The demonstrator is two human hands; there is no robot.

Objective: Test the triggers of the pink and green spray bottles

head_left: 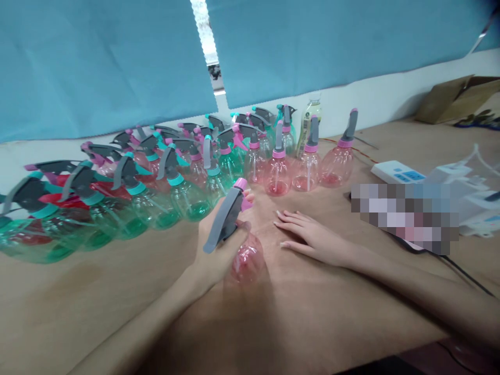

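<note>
My left hand (219,250) is wrapped round the neck of a pink spray bottle (248,260) with a grey and pink trigger head. That bottle is upright or slightly tilted; whether its base touches the table I cannot tell. To the right, my right hand (308,234) lies flat on the brown table (324,323), fingers stretched out and holding nothing. Beyond my hands stand several pink spray bottles, the nearest being a pink-collared spray bottle (278,174). Left of them runs a row of green spray bottles, among them a turquoise-collared spray bottle (189,200).
A drink bottle (310,125) stands behind the pink bottles. On the right are a white device with blue buttons (398,172), a blurred-out flat object (406,219) with a cable, and clear plastic pieces (476,192). An open cardboard box (457,99) sits at the back right.
</note>
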